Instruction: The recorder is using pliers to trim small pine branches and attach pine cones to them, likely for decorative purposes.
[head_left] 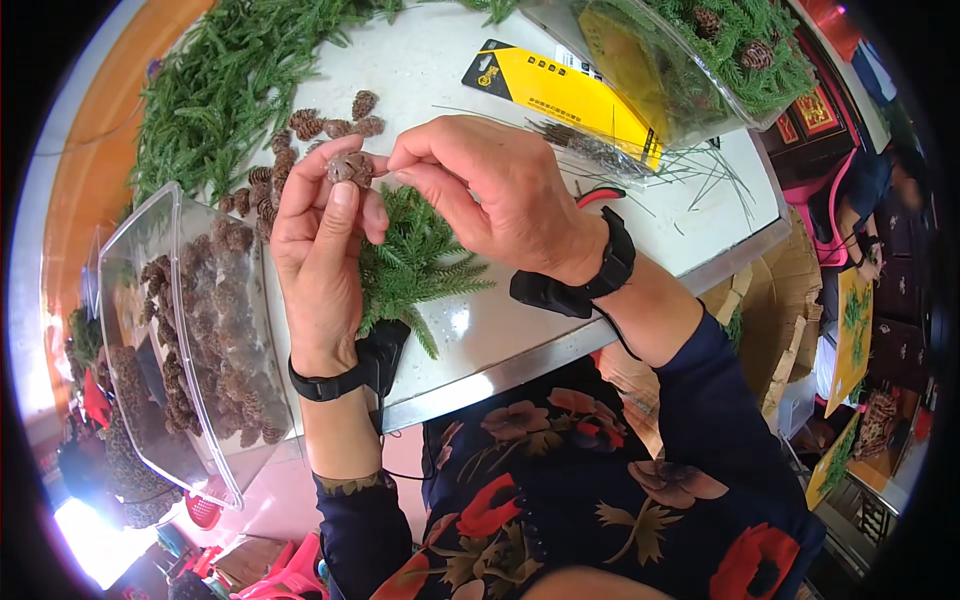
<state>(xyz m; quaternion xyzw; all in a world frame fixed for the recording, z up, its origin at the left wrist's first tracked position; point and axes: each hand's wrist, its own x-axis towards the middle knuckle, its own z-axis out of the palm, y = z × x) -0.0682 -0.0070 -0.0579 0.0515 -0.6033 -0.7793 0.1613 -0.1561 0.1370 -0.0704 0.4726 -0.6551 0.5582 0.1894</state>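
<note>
A brown pine cone (350, 170) is held between the thumb and fingers of my left hand (322, 245), above the white table (470, 345). Just right of the cone, my right hand (505, 190) is closed in a pinch, thumb against forefinger. Whatever lies in that pinch is too thin or hidden to make out. Green artificial pine sprigs (425, 265) lie on the table below and between my hands. Beyond my left hand, several loose pine cones (307, 124) rest in a cluster.
A clear plastic box of pine cones (205, 340) stands at the left. Green pine garland (230, 85) heaps at the far left. To the right are thin green wires (712, 180), a yellow package (550, 85), a red-handled tool (602, 195) and a clear box of greenery (740, 75).
</note>
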